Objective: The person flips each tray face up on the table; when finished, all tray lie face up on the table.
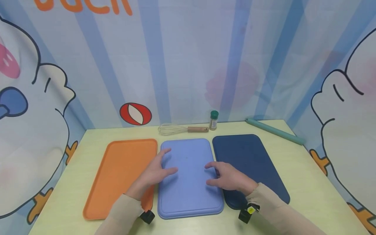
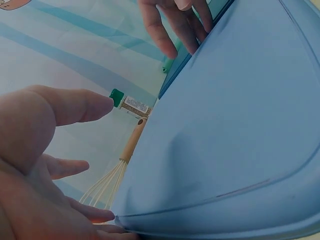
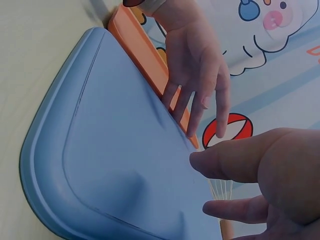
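Note:
A light blue rectangular plastic tray (image 1: 191, 195) lies in the middle of the table. My left hand (image 1: 153, 174) is at its left side, fingers spread and thumb reaching inward over the surface. In the left wrist view, the lower fingertips (image 2: 102, 215) come right up to the tray's edge. At the opposite side, my right hand (image 1: 229, 179) has its thumb and fingers parted, fingertips over the right border. The palms face each other across the tray, with nothing held in either hand.
An orange tray (image 1: 123, 169) lies to the left, a navy one (image 1: 243, 151) to the right. Behind them are a whisk (image 1: 198, 129), a green-capped spice jar (image 1: 213, 122) and a teal rolling pin (image 1: 274, 131). A printed cloth backdrop (image 1: 188, 65) surrounds the table's back and sides.

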### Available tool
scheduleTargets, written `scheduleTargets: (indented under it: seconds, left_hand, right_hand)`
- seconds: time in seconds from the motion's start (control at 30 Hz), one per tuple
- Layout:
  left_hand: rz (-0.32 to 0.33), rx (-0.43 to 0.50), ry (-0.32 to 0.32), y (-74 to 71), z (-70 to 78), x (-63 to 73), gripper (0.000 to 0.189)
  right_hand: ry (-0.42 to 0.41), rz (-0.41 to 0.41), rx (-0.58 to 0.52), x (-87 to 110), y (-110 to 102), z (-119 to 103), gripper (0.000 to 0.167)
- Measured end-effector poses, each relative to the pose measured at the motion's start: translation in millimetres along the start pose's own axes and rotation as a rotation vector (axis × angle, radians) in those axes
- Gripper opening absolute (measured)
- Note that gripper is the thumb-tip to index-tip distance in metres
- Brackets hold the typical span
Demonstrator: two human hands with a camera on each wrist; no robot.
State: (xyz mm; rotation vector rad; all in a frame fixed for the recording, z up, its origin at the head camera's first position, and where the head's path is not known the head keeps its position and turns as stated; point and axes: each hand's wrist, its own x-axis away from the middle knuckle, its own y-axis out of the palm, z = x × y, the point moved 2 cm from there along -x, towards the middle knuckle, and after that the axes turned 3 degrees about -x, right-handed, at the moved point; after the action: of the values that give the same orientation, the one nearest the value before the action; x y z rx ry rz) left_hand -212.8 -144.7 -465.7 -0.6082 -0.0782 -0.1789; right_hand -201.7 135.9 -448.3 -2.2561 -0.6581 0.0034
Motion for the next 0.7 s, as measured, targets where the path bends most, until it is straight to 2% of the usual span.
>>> scheduleTargets:
  seconds: [0.17,0.47,0.7]
  left_hand:
    - [0.015,0.012,-0.01,0.1,1.5,0.5,0.082]
    - [0.036,0.017,0.015,-0.4,1.3,1.1,0.082]
    - [0.069,0.039,0.025,-5.1,4.0,-0.5,0.076]
  right_hand:
    - [-0.012,-0.007,0.004,-0.5,0.5,0.2,0.053]
    - [-0.041,-0.01,0.011,-1.6,1.7,2.5,0.055]
    - [-0.01,-0.003,0.02,-2.0,2.3,1.7,0.054]
